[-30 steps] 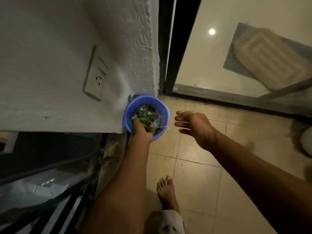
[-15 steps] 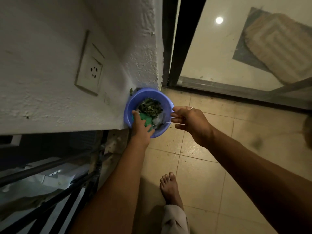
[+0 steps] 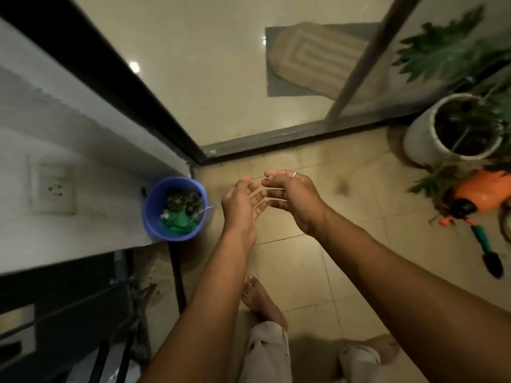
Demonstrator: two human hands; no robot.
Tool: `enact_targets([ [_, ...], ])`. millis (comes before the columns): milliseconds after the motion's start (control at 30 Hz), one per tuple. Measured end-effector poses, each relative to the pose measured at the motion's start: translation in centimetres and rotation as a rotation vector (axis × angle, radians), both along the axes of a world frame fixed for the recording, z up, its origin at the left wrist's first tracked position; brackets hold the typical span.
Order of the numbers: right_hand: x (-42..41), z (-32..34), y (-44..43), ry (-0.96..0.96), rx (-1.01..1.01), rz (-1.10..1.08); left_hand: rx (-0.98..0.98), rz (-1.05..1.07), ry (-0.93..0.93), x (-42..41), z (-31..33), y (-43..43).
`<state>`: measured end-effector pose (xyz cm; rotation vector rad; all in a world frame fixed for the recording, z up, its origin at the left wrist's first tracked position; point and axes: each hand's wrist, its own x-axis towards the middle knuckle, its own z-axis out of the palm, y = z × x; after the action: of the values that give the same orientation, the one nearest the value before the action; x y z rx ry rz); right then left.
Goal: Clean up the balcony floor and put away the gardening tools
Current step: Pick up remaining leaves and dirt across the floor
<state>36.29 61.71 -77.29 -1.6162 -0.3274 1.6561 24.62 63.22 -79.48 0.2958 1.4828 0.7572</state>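
A blue plastic bucket stands on the tiled floor against the white wall, holding dark plant debris and something green. Just right of it my left hand and my right hand hover close together above the floor, fingers straight and spread, holding nothing. At the right edge lie an orange spray bottle and a small trowel with a teal handle and dark blade.
A white pot with a large-leafed plant stands at the right by the sliding glass door track. A wall socket is on the left wall. Black railing bars fill the lower left. My bare foot is on the tiles.
My left hand has come out of the bucket and let go of the debris. Both hands now meet to the right of it. The view has swung right, revealing pot, sprayer and trowel.
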Motion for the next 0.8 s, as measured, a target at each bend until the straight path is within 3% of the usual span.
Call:
enact_targets([
  [200,14.1,1.9,-9.8,0.018,0.022,-0.28,0.049,-0.243,0.085,14.2,3.9,-6.6],
  [567,43.8,2.5,-42.3,-0.049,-0.05,-0.914,-0.019,-0.826,0.039,48.3,5.2,-32.4],
  [800,53.8,0.6,-56.6,-0.094,-0.07,-1.222,-0.022,-1.157,0.008,62.5,3.6,-45.8],
])
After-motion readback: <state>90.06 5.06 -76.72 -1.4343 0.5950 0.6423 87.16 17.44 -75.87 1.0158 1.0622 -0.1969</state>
